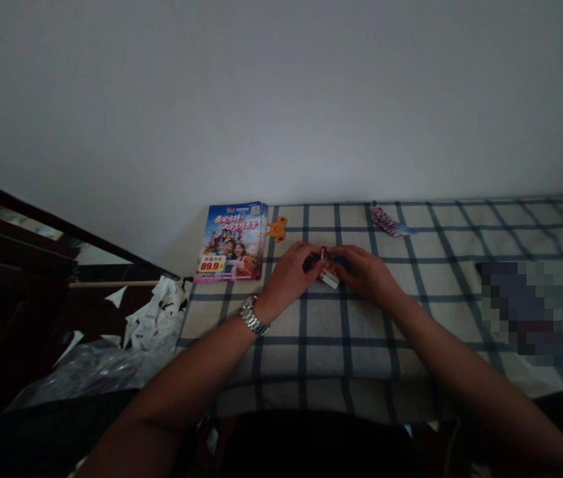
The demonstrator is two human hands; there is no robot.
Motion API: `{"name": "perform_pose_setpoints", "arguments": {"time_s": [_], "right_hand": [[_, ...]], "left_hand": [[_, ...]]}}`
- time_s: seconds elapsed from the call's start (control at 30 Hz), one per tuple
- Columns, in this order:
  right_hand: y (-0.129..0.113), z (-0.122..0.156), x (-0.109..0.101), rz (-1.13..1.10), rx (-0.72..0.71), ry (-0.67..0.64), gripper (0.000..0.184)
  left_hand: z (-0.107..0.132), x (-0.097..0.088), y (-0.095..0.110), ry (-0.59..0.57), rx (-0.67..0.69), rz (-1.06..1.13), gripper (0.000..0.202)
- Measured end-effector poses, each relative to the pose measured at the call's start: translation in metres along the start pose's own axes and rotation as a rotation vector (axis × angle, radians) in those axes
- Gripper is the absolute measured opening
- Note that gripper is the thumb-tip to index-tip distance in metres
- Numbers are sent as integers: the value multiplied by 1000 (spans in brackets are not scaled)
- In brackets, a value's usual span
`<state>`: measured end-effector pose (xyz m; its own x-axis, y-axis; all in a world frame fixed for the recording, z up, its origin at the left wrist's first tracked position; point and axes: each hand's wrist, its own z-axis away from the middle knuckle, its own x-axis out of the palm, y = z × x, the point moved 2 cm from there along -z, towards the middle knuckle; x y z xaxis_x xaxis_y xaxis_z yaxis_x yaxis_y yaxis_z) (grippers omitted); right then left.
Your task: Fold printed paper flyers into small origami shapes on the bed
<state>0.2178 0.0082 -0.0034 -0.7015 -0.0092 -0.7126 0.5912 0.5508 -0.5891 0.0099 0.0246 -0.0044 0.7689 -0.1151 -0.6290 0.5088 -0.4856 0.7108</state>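
I have a small piece of folded printed paper [330, 275] between my two hands, above the blue-and-white checked cloth [351, 338] that covers the surface. My left hand [295, 269] grips it from the nine o'clock side, fingers curled in; my right hand [367, 271] is closed on it from the three o'clock side. A white edge of the paper shows below my fingers, towards five o'clock; my fingers hide much of the rest.

On my left wrist, at eight o'clock from the paper, is a silver metal wristwatch [253, 316]. Between nine and ten o'clock lies a stack of flyers [229, 229], the top one printed with Chinese lettering, a castle-like scene and "89.9". Just beside it, at ten, is an orange bear figure [277, 229]; I can't tell whether it is loose or part of the cloth. At two o'clock, near the wall [321, 99], rests a narrow printed paper strip [386, 220]. A pixelated patch between three and four hides something dark. Off the surface, at eight, clear plastic [97, 365] lies beside torn white paper scraps [155, 315].
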Motion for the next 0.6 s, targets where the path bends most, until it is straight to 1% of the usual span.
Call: {"name": "perform_pose_setpoints", "arguments": {"time_s": [0.17,0.4,0.6], "right_hand": [[-3,-1,0,4,-3,-13,38],[-3,-1,0,26,-37,0,34],[-1,-1,1,98,-86,10,27]], "left_hand": [[0,-1,1,-2,-8,-5,15],[0,0,0,0,-4,-3,14],[0,0,2,6,11,-23,13]]}}
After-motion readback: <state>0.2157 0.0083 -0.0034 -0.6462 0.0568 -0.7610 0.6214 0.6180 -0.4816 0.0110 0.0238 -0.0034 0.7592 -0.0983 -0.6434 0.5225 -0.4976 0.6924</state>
